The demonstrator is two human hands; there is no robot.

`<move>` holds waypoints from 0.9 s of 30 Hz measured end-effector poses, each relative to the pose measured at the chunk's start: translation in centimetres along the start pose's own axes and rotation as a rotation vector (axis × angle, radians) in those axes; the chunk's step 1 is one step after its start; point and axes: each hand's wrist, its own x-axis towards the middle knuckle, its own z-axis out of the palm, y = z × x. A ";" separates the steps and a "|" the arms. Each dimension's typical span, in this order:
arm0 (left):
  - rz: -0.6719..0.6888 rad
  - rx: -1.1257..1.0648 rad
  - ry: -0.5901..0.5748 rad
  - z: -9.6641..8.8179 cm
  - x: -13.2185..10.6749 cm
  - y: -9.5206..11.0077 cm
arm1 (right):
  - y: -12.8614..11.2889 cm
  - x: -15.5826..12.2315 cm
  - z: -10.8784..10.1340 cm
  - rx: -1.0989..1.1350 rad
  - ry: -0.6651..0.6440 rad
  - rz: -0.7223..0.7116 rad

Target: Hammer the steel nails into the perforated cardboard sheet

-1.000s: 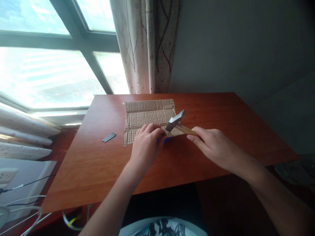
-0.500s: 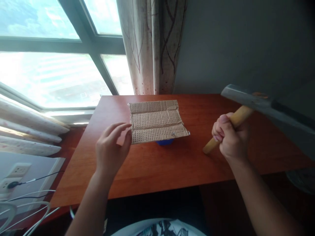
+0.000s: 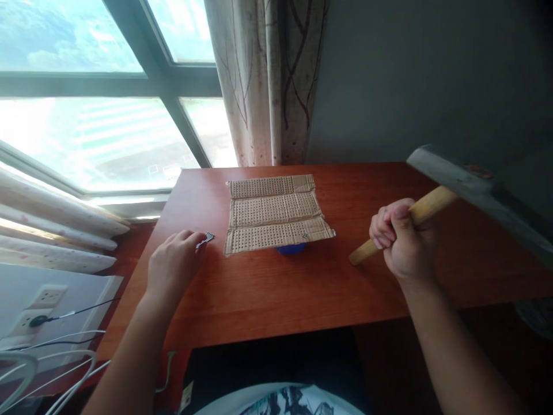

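My right hand [image 3: 408, 242] is closed around the wooden handle of a small pickaxe [image 3: 453, 170], raised above the table's right side. Its long grey metal head has a broad left end and runs off toward the right edge. Between the fingertips of my left hand [image 3: 175, 262] is a small black-and-white striped clip [image 3: 208, 237]. That hand is just left of a perforated cardboard sheet [image 3: 273, 210], apart from it. The sheet is creased into three panels and rests raised on a blue object [image 3: 291, 248], mostly hidden beneath it. Small light pieces show at some of its corners.
A reddish-brown wooden table [image 3: 242, 300] spans the middle. Behind stand a window [image 3: 108, 138], a patterned curtain [image 3: 259, 86] and a grey wall [image 3: 410, 80]. At lower left are a wall socket [image 3: 28, 323] and several loose cables [image 3: 73, 369].
My left hand has moved left and slightly down from the cardboard's edge; the striped clip now shows in its fingers. The cardboard's near left corner has shifted outward. The pickaxe has moved slightly right.
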 end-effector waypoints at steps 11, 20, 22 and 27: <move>0.018 0.030 -0.041 0.3 0.5 0.7 | 0.2 -0.1 0.2 0.021 -0.013 -0.014; -0.090 -0.500 0.046 -1.4 0.4 1.0 | 0.2 -0.1 0.0 -0.014 0.008 -0.021; -0.186 -0.823 0.183 -2.7 0.1 1.7 | 0.3 -0.1 0.0 -0.010 0.007 -0.016; -0.149 -1.252 0.301 -5.6 -0.2 6.7 | 0.5 -0.1 0.2 -0.053 0.021 -0.006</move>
